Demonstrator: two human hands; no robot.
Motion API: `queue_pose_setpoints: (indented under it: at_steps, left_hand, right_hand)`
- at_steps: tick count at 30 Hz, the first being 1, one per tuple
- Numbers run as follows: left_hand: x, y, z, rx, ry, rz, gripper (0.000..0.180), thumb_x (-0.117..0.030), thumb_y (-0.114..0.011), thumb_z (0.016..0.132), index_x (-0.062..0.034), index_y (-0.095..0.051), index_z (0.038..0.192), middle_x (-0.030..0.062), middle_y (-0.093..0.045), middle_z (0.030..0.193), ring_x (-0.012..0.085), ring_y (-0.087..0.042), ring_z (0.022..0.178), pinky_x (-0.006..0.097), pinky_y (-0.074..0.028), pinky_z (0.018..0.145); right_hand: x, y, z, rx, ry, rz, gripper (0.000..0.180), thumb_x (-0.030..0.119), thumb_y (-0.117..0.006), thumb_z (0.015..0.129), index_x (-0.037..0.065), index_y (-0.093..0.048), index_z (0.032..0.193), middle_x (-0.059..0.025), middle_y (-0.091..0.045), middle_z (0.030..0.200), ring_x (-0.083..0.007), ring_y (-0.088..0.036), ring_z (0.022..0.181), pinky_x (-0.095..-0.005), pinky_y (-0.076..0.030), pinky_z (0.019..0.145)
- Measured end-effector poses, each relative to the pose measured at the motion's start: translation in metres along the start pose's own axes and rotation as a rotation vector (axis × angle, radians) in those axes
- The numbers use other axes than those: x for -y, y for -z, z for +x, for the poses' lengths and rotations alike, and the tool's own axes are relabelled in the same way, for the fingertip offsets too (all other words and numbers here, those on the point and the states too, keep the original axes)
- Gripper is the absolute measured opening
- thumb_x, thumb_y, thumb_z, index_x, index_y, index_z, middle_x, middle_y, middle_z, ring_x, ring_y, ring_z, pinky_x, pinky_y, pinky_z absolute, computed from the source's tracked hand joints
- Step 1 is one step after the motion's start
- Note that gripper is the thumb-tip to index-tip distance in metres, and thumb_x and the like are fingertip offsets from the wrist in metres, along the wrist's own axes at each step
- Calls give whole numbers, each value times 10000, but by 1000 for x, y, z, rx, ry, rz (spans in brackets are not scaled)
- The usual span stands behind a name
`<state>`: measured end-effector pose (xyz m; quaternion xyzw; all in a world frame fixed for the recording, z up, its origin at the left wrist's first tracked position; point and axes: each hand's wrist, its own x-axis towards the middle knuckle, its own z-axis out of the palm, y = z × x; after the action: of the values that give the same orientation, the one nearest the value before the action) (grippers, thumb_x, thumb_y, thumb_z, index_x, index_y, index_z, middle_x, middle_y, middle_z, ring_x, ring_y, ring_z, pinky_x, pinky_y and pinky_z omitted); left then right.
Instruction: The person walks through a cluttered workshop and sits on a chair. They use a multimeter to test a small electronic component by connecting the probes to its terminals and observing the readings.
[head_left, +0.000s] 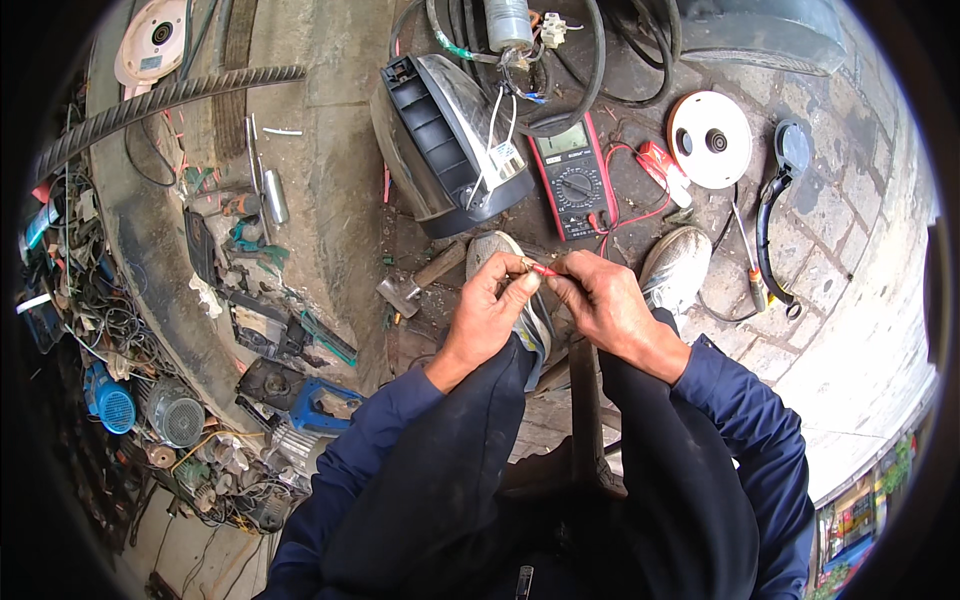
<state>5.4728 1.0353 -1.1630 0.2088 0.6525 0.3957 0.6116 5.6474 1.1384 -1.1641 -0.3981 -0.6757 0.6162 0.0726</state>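
Two-handed pinch on a slim, red, rod-like piece point(543, 269)

The left hand point(485, 320) and right hand point(615, 308) are both closed into thumb-and-finger pinches on its opposite ends, above the brown paved floor point(825, 215) and just short of the red-cased, dark-faced multimeter point(576, 186). Its fine detail is too small to tell. Best, I judge, to steady one end, turn the other gently, and avoid tugging the thin red lead point(652, 213).

The paved ground point(822, 222) carries a multimeter point(575, 180) ahead of the right grip point(612, 305) and, left of the left grip point(485, 315), a hammer point(437, 266). Well to the right lies apparently a screwdriver point(757, 289).
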Motion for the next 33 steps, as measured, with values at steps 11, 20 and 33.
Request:
queue_pose_setpoints:
  at_steps: [11,20,33]
  left_hand:
    - [-2,5,0,34,94,5,165,-132,-639,1037,-21,-654,1159,-66,-578,914,-11,-432,733,181,-364,625]
    - [0,6,0,10,67,128,115,-85,-668,992,15,-662,1050,-18,-612,919,51,-542,876,233,-458,787]
    - [2,6,0,9,52,132,118,-66,-668,988,6,-668,1082,-35,-616,911,29,-518,804,212,-436,708]
  right_hand:
    - [-1,6,1,-20,30,14,113,102,-698,925,15,-631,953,-180,-614,843,-416,-631,797,-466,-505,688]
    - [-3,5,-1,27,-3,-43,111,92,-690,914,13,-618,944,-188,-624,857,-428,-637,813,-486,-506,694]
    - [-6,4,-1,40,-24,-21,123,105,-696,919,4,-631,945,-201,-638,853,-433,-645,801,-482,-511,693]
